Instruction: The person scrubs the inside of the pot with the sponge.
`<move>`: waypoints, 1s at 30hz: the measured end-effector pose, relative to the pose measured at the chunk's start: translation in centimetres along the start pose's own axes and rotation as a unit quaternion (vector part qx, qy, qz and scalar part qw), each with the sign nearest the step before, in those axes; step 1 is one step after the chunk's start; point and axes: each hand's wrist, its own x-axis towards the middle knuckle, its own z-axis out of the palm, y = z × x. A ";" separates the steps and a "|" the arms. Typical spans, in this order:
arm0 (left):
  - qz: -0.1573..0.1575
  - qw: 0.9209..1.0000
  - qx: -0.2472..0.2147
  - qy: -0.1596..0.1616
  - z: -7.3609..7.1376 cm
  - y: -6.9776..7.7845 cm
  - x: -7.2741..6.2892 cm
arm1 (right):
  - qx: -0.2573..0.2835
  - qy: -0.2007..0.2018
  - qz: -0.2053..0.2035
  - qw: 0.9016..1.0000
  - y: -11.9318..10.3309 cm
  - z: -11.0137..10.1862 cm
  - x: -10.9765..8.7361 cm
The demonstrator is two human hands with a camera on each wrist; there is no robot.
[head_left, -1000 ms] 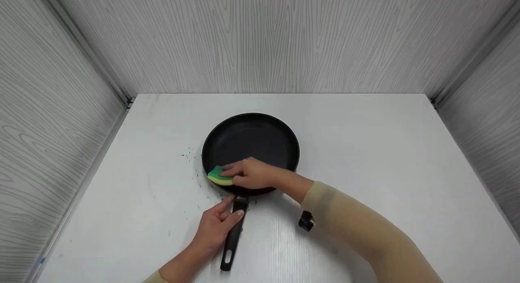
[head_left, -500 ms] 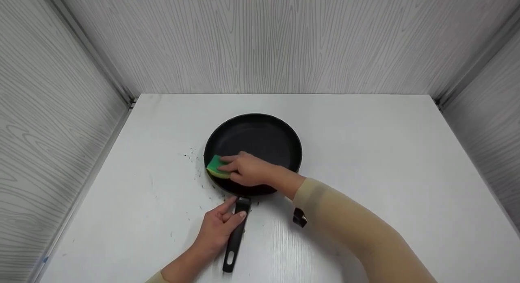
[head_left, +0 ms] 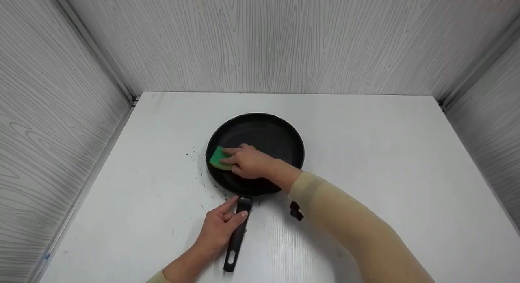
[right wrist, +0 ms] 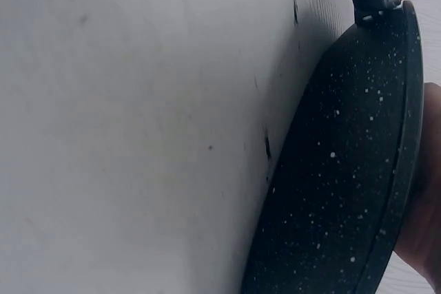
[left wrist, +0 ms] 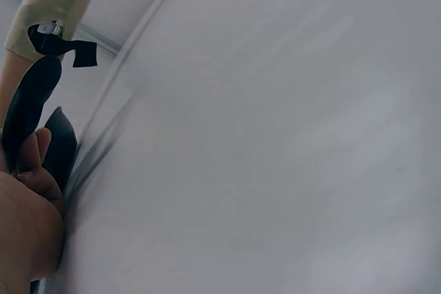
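A black frying pan (head_left: 264, 130) sits on the white table, its handle (head_left: 235, 248) pointing toward me. My left hand (head_left: 219, 224) holds the handle close to the pan, thumb on top and index finger reaching to the pan's edge. Inside the pan, at its left side, my right hand (head_left: 250, 162) pinches a green and yellow sponge (head_left: 218, 156), green face up, against the pan's inner surface. The right wrist view shows the speckled outer wall of the pan (right wrist: 331, 163), with part of the right hand (right wrist: 422, 211) behind the rim and the sponge hidden.
Dark crumbs (head_left: 199, 169) lie scattered on the white table (head_left: 365, 153) left of the pan and below it. Grey wood-grain panels (head_left: 284, 43) wall in the back and both sides. A small black device (head_left: 296, 211) hangs at the right sleeve.
My right hand has slid the sponge away from me along the pan's left inner side, from near the handle. The left hand keeps its grip on the handle.
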 end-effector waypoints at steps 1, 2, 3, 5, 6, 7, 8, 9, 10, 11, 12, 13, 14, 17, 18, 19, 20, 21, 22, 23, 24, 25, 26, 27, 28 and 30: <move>0.000 1.000 -0.002 -0.002 0.0 0.0 0.0 | -0.004 -0.001 0.004 1.000 0.1 -0.1 0.1; 0.000 1.000 -0.004 -0.004 0.0 0.1 0.0 | -0.009 -0.003 0.008 1.000 0.1 -0.2 0.2; -0.002 1.000 -0.005 -0.005 0.0 0.1 0.1 | -0.015 -0.005 0.013 1.000 0.2 -0.3 0.3; 0.000 1.000 0.000 -0.003 0.0 0.1 0.1 | -0.027 -0.009 0.018 0.999 0.2 -0.4 0.5; -0.001 1.000 0.000 -0.002 0.0 0.2 0.1 | -0.034 -0.011 0.022 0.999 0.3 -0.4 0.6; -0.002 1.000 0.001 -0.001 0.0 0.2 0.1 | -0.042 -0.013 0.025 0.999 0.3 -0.5 0.7; -0.004 1.000 0.000 0.000 0.0 0.2 0.0 | -0.049 -0.014 0.028 0.998 0.4 -0.4 0.8; -0.006 1.000 -0.001 0.001 0.0 0.1 0.0 | -0.054 -0.016 0.032 0.998 0.4 -0.4 0.9; -0.008 1.000 -0.002 0.002 0.0 0.1 0.0 | -0.059 -0.016 0.035 0.997 0.5 -0.4 1.0; -0.009 1.000 -0.001 0.003 0.0 0.1 0.0 | -0.061 -0.016 0.040 0.997 0.6 -0.4 1.1; -0.009 1.000 -0.001 0.004 0.0 0.1 -0.1 | -0.062 -0.015 0.046 0.997 0.7 -0.3 1.2; -0.009 1.000 0.001 0.005 0.0 0.1 -0.1 | -0.062 -0.013 0.051 0.997 0.8 -0.3 1.2; -0.009 1.000 0.002 0.006 0.0 0.1 -0.1 | -0.060 -0.011 0.056 0.997 0.9 -0.3 1.3; -0.006 1.000 0.004 0.010 0.0 0.2 -0.1 | -0.054 -0.001 0.073 0.996 1.2 -0.2 1.3; -0.006 1.000 0.003 0.010 0.0 0.2 -0.1 | -0.054 0.002 0.078 0.996 1.3 -0.1 1.4; -0.006 1.000 0.000 0.010 0.0 0.2 -0.2 | -0.054 0.005 0.082 0.995 1.4 -0.1 1.4; -0.006 1.000 -0.003 0.009 0.1 0.2 -0.2 | -0.054 0.006 0.086 0.995 1.5 -0.1 1.4; -0.005 1.000 -0.006 0.009 0.1 0.2 -0.2 | -0.055 0.008 0.090 0.994 1.6 -0.1 1.4; -0.005 1.000 -0.007 0.009 0.1 0.2 -0.2 | -0.056 0.009 0.094 0.994 1.7 -0.1 1.4; -0.003 1.000 -0.008 0.009 0.1 0.3 -0.2 | -0.057 0.010 0.098 0.993 1.8 -0.1 1.4; -0.001 1.000 -0.007 0.010 0.1 0.3 -0.2 | -0.057 0.011 0.102 0.993 1.9 -0.2 1.4; 0.000 1.000 -0.007 0.012 0.1 0.2 -0.2 | -0.056 0.011 0.106 0.993 1.9 -0.3 1.4; 0.001 1.000 -0.006 0.013 0.1 0.2 -0.2 | -0.056 0.012 0.110 0.992 2.0 -0.3 1.4; 0.003 1.000 -0.005 0.015 0.1 0.2 -0.2 | -0.056 0.012 0.114 0.992 2.1 -0.4 1.3; 0.003 1.000 -0.004 0.017 0.1 0.2 -0.2 | -0.058 0.013 0.118 0.991 2.2 -0.4 1.3; 0.002 1.000 -0.003 0.020 0.2 0.1 -0.2 | -0.063 0.016 0.123 0.990 2.4 -0.4 1.3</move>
